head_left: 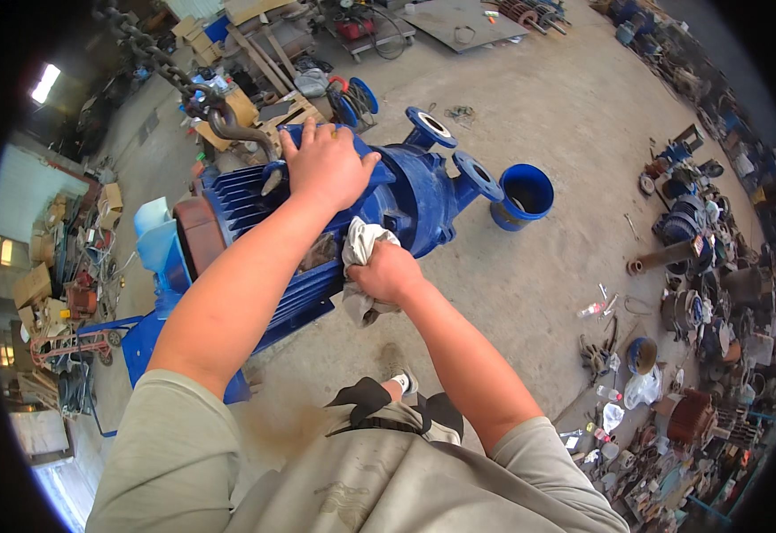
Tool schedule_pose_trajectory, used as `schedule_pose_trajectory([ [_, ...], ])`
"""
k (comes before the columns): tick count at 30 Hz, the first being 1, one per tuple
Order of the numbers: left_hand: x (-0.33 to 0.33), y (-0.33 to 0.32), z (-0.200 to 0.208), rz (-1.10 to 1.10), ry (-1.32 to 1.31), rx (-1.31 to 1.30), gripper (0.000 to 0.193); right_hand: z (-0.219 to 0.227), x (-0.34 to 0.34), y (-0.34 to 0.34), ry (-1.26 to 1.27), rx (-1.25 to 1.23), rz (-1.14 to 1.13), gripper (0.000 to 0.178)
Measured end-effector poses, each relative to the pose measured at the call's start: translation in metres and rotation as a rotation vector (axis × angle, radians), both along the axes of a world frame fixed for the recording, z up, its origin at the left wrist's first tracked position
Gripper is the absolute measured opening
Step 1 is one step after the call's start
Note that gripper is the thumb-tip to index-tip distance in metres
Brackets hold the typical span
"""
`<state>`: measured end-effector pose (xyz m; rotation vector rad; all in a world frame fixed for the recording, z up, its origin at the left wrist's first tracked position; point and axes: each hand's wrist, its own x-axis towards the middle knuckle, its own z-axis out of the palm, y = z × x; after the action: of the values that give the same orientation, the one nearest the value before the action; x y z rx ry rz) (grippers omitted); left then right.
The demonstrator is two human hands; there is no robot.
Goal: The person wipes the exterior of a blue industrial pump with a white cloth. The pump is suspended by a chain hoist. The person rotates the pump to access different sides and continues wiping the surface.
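A large blue motor-and-pump unit [419, 200] with cooling fins lies in front of me. Two round flanges [477, 175] stick out at its right end. My left hand [330, 167] rests on top of it, fingers spread, beside a steel hook [239, 130] on a heavy chain [162, 67]. The hook's tip is at the top of the motor casing, partly behind my left hand and wrist. In my right hand [388, 272] is a bunched pale rag [366, 238], pressed to the near side of the unit. Part of the rag hangs below my fingers.
A blue bucket [511, 218] stands on the concrete floor right of the flanges. Machine parts, motors and a pipe [663, 258] crowd the right side. Cardboard boxes [35, 286] and a hand truck [73, 345] are at the left. A hose reel [363, 96] and pallet lie beyond the unit.
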<state>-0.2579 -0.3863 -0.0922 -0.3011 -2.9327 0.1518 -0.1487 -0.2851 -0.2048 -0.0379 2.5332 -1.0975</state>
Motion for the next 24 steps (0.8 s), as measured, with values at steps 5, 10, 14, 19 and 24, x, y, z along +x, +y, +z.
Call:
schedule_pose_trajectory([
  [5,-0.003,0.0,0.002,0.012,-0.021,0.008,0.057,-0.006,0.032,-0.002,-0.065,-0.009,-0.023,0.047],
  [10,-0.002,-0.001,0.004,0.009,-0.042,-0.007,0.056,0.003,0.029,0.022,-0.051,-0.012,0.003,0.045],
  [14,0.0,-0.004,0.005,-0.042,-0.046,0.01,0.061,-0.003,0.015,0.022,0.059,-0.025,-0.024,0.05],
  [19,-0.003,-0.007,0.006,-0.028,-0.08,0.022,0.061,-0.036,0.036,0.007,-0.038,-0.005,0.083,0.076],
  [24,-0.002,-0.008,0.003,-0.047,-0.058,0.027,0.059,-0.062,0.039,0.021,0.241,-0.268,0.232,0.082],
])
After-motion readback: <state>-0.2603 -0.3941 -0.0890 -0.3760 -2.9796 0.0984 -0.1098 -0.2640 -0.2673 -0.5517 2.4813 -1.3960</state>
